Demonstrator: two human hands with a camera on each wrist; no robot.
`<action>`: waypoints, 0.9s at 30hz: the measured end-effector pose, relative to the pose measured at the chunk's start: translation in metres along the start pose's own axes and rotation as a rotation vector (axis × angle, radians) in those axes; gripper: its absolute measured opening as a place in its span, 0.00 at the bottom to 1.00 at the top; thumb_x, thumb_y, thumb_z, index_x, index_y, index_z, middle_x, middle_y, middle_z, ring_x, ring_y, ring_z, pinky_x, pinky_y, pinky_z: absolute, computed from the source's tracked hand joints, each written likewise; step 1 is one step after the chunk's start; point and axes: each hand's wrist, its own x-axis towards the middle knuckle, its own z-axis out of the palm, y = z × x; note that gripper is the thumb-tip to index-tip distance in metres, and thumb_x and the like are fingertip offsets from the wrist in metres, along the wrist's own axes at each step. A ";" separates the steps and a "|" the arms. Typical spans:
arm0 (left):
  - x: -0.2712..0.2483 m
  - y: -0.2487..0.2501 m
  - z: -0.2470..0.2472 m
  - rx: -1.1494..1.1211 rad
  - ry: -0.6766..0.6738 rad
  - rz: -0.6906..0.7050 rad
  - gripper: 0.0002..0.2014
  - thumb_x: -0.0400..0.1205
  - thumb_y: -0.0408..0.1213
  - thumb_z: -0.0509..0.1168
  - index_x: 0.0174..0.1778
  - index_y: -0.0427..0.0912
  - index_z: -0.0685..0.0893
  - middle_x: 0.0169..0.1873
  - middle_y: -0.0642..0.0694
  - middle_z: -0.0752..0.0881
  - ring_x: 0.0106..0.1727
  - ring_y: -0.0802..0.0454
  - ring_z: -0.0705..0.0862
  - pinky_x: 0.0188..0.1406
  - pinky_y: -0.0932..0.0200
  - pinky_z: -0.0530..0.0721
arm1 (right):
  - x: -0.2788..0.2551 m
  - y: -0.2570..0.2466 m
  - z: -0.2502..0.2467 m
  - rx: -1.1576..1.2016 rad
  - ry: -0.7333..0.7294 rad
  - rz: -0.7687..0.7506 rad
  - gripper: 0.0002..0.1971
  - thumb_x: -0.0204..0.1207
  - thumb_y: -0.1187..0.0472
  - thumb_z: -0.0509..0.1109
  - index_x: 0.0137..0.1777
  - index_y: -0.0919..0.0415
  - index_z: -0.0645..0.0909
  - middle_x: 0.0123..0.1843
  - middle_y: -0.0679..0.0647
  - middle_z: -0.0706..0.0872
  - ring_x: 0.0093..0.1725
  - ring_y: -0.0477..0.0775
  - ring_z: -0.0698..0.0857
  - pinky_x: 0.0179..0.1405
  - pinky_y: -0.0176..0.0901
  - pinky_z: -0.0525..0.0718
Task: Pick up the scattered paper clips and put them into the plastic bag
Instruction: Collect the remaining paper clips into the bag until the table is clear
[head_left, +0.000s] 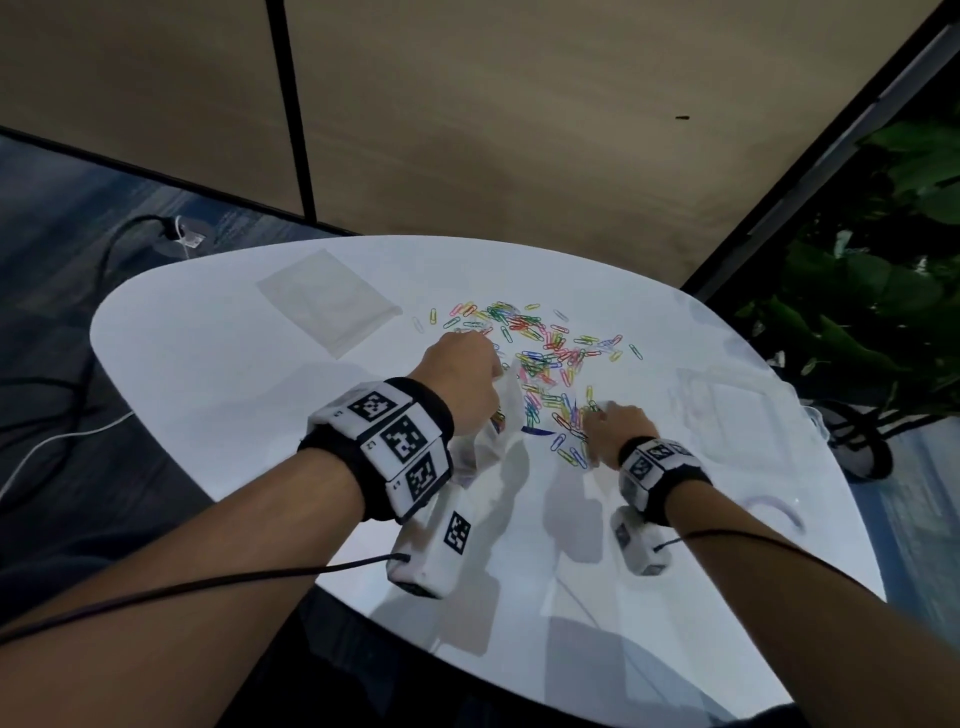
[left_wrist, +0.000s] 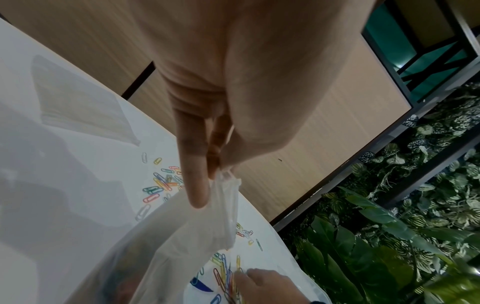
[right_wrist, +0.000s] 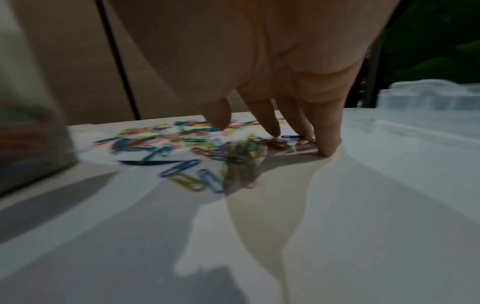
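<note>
Many coloured paper clips (head_left: 540, 353) lie scattered across the middle of the white table (head_left: 218, 364). My left hand (head_left: 462, 384) pinches the rim of a clear plastic bag (head_left: 498, 421) and holds it up just left of the clips; the left wrist view shows finger and thumb (left_wrist: 215, 162) closed on the bag (left_wrist: 197, 236), with some clips inside. My right hand (head_left: 610, 426) rests fingertips-down on clips (right_wrist: 241, 152) at the near edge of the pile, fingers (right_wrist: 327, 133) spread and nearly straight, touching the table (right_wrist: 337, 226).
A flat stack of clear bags (head_left: 327, 306) lies at the back left of the table. A clear plastic box (head_left: 737, 410) sits to the right of my right hand, seen too as the box (right_wrist: 428, 96). Green plants (head_left: 883, 270) stand beyond the right edge.
</note>
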 end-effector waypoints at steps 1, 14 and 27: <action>-0.001 0.001 -0.001 -0.007 -0.001 -0.003 0.13 0.81 0.21 0.58 0.44 0.46 0.72 0.36 0.42 0.76 0.36 0.47 0.77 0.42 0.55 0.81 | -0.002 -0.010 0.005 0.065 0.011 0.006 0.26 0.83 0.47 0.58 0.77 0.58 0.68 0.71 0.64 0.77 0.69 0.67 0.79 0.68 0.57 0.79; 0.000 -0.008 -0.003 -0.005 0.005 -0.008 0.15 0.77 0.21 0.59 0.38 0.49 0.76 0.37 0.45 0.77 0.33 0.46 0.77 0.42 0.48 0.91 | -0.005 -0.033 -0.008 0.180 0.155 -0.040 0.10 0.75 0.67 0.68 0.46 0.58 0.91 0.46 0.57 0.91 0.42 0.56 0.87 0.43 0.39 0.85; 0.001 0.000 -0.002 -0.050 0.009 -0.037 0.13 0.78 0.21 0.58 0.40 0.46 0.77 0.35 0.42 0.76 0.35 0.46 0.77 0.43 0.50 0.89 | -0.060 -0.034 -0.084 1.823 -0.458 -0.063 0.11 0.79 0.72 0.68 0.59 0.77 0.83 0.55 0.65 0.90 0.54 0.54 0.91 0.48 0.34 0.88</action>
